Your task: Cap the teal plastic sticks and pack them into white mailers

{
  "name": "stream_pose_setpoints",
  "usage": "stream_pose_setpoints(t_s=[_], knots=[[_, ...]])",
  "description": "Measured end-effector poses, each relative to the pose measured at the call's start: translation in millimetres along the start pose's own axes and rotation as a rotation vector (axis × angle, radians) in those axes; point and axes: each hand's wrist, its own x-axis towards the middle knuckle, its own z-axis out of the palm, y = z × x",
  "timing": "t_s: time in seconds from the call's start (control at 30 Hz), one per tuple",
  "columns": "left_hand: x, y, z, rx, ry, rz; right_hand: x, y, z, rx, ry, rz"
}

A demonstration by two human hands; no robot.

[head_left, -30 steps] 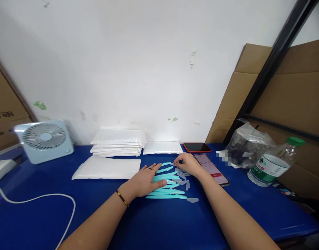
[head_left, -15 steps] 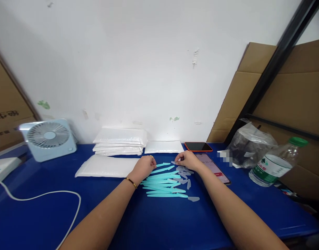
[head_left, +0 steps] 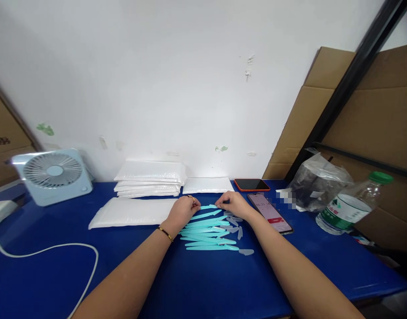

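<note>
My left hand (head_left: 182, 212) pinches the handle of the farthest teal eyebrow razor (head_left: 208, 207). At the razor's blade end, the fingers of my right hand (head_left: 235, 205) are closed in a pinch on a small clear blade cap, mostly hidden by the fingertips. Several more teal eyebrow razors (head_left: 212, 248) lie roughly side by side nearer to me, handles to the left. Loose translucent blade caps (head_left: 246, 252) are scattered by their right ends, some overlapping.
White padded packets (head_left: 150, 170) are stacked behind my left hand, with another packet (head_left: 130, 212) in front. A blue fan (head_left: 53, 177) and white cable (head_left: 90, 266) are at left. To the right are two phones (head_left: 271, 215) (head_left: 252, 184), a plastic bag (head_left: 318, 181) and a bottle (head_left: 348, 208).
My right hand has moved slightly left with the clear cap, closing the gap to the razor's blade end. My left hand keeps its pinch on the handle. The view has shifted a little.
</note>
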Motion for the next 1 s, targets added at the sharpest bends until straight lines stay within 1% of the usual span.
stream_pose_setpoints(t_s=[0.07,0.1,0.2,0.3,0.4,0.47,0.63,0.73,0.87,1.0], knots=[[-3,-1,-3.4,-0.024,0.001,0.011,-4,4,-9,0.001,0.0,0.006],[-5,-2,-5.2,-0.047,-0.022,0.014,-6,6,-15,-0.003,-0.005,0.015],[-8,-2,-9.1,-0.098,-0.14,0.023,-15,10,-30,-0.028,-0.062,0.025],[-9,0,-9.8,-0.065,-0.184,0.041,-20,9,-35,-0.067,-0.121,-0.008],[-8,3,-9.9,0.018,-0.166,0.084,-20,6,-33,-0.107,-0.157,-0.035],[-8,4,-10.4,0.057,-0.138,0.108,-18,5,-31,-0.129,-0.154,-0.048],[-9,3,-11.8,0.049,-0.118,0.139,-15,5,-28,-0.126,-0.141,-0.074],[-8,3,-11.6,0.054,-0.123,0.145,-14,2,-25,-0.127,-0.145,-0.121],[-7,3,-10.8,0.058,-0.135,0.141,-10,-7,-14,-0.141,-0.133,-0.173],[-6,0,-10.7,0.097,-0.117,0.136,-6,-14,-5,-0.139,-0.109,-0.19]])
